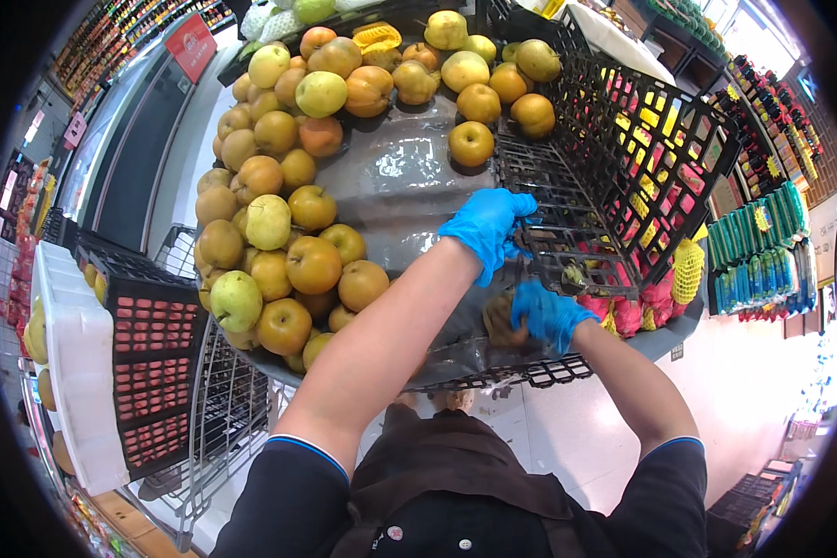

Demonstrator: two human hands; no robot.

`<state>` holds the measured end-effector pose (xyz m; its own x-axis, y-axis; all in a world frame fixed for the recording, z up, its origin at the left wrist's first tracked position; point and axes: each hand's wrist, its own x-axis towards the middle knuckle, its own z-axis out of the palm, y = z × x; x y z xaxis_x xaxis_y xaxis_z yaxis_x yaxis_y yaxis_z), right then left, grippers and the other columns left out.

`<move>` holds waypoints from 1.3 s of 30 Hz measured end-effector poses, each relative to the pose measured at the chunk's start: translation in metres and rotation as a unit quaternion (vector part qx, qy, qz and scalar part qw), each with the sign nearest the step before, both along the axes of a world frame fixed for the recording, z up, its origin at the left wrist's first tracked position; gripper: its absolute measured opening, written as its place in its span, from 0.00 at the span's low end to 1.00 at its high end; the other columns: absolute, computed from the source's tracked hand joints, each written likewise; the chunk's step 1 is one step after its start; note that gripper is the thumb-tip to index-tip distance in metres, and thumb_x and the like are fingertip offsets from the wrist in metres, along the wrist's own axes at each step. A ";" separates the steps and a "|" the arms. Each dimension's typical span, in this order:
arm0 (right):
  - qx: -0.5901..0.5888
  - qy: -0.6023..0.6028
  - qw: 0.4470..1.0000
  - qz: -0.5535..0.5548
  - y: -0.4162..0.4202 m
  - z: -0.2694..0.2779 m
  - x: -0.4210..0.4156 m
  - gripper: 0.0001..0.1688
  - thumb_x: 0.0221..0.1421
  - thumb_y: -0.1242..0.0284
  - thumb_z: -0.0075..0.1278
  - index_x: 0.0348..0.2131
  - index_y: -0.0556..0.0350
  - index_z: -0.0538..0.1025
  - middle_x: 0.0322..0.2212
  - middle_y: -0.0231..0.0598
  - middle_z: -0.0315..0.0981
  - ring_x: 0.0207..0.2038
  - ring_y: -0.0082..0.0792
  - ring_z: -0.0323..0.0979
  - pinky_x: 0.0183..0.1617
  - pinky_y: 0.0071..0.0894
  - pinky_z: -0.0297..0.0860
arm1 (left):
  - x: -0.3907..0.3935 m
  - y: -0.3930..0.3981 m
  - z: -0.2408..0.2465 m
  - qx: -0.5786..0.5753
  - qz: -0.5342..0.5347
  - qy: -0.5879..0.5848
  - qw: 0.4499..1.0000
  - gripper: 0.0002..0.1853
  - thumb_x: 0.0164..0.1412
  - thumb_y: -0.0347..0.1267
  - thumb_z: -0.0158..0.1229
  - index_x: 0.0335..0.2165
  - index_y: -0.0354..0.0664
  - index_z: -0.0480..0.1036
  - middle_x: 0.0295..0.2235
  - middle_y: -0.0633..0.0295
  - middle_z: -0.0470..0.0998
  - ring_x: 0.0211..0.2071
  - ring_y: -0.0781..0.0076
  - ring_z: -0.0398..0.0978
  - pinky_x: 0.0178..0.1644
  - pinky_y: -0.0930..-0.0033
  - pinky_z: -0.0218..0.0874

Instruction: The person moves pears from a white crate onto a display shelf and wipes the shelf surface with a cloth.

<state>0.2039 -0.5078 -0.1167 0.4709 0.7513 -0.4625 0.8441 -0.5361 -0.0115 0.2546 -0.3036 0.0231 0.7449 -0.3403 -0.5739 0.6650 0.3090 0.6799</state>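
Note:
My left hand (496, 224), in a blue glove, has its fingers closed at the near edge of a black plastic lattice divider (572, 216). Just below it, my right hand (547, 317), gloved too, is blurred by motion. Its fingers lie on the right side of a blurred brown fruit (500, 319), which rests low over the grey display sheet (397, 188). A heap of brown-yellow pears (314, 265) fills the left side of the stand, with a few greener pears (236, 301) among them. More pears (471, 144) sit at the back, some beside the divider.
Pink dragon fruit (628, 317) in yellow foam nets lie right of the divider. At left, a wire shopping cart (230, 390) carries a black crate (153, 370) and a white foam box (77, 370). Packaged goods (764, 223) hang at far right.

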 end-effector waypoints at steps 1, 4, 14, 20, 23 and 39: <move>0.065 -0.029 0.997 0.007 -0.008 0.000 0.006 0.20 0.46 0.61 0.53 0.40 0.48 0.78 0.42 0.46 0.74 0.44 0.43 0.72 0.49 0.42 0.68 | -0.001 0.001 0.001 -0.011 0.004 0.004 1.000 0.10 0.57 0.35 0.56 0.37 0.44 0.73 0.32 0.64 0.78 0.35 0.71 0.73 0.34 0.60 0.66; 0.252 0.179 0.915 -0.257 0.020 0.073 0.013 0.29 0.46 0.54 0.57 0.46 0.45 0.74 0.44 0.47 0.72 0.45 0.45 0.70 0.50 0.44 0.66 | 0.002 0.002 -0.010 -0.005 0.011 -0.014 1.000 0.10 0.57 0.36 0.56 0.36 0.44 0.74 0.32 0.64 0.77 0.36 0.71 0.73 0.36 0.59 0.65; 0.032 0.048 0.852 -0.520 0.063 0.039 -0.063 0.38 0.50 0.49 0.52 0.52 0.53 0.67 0.57 0.58 0.54 0.58 0.67 0.53 0.58 0.55 0.57 | 0.002 0.009 0.001 0.045 0.003 -0.002 0.999 0.10 0.56 0.39 0.57 0.35 0.48 0.74 0.33 0.66 0.76 0.34 0.70 0.70 0.37 0.57 0.60; 0.126 0.073 0.864 -0.482 0.056 0.013 -0.066 0.13 0.49 0.69 0.48 0.34 0.54 0.77 0.39 0.57 0.71 0.46 0.61 0.67 0.45 0.55 0.68 | -0.001 0.005 0.001 -0.011 0.020 0.000 1.000 0.10 0.56 0.39 0.57 0.35 0.48 0.75 0.30 0.68 0.75 0.31 0.72 0.69 0.35 0.58 0.61; 0.173 0.055 0.867 -0.464 0.066 0.004 -0.075 0.11 0.46 0.74 0.45 0.29 0.54 0.78 0.35 0.57 0.73 0.39 0.62 0.70 0.41 0.54 0.69 | 0.000 0.008 -0.004 0.003 0.000 -0.015 1.000 0.10 0.56 0.40 0.57 0.33 0.47 0.75 0.29 0.68 0.73 0.30 0.72 0.67 0.34 0.59 0.61; 0.081 0.103 0.860 -0.493 0.010 0.145 -0.094 0.33 0.47 0.55 0.57 0.49 0.52 0.71 0.42 0.48 0.70 0.48 0.48 0.69 0.50 0.45 0.67 | -0.004 0.006 0.006 0.012 0.007 -0.001 1.000 0.09 0.56 0.39 0.58 0.32 0.49 0.75 0.28 0.69 0.73 0.29 0.74 0.70 0.33 0.61 0.62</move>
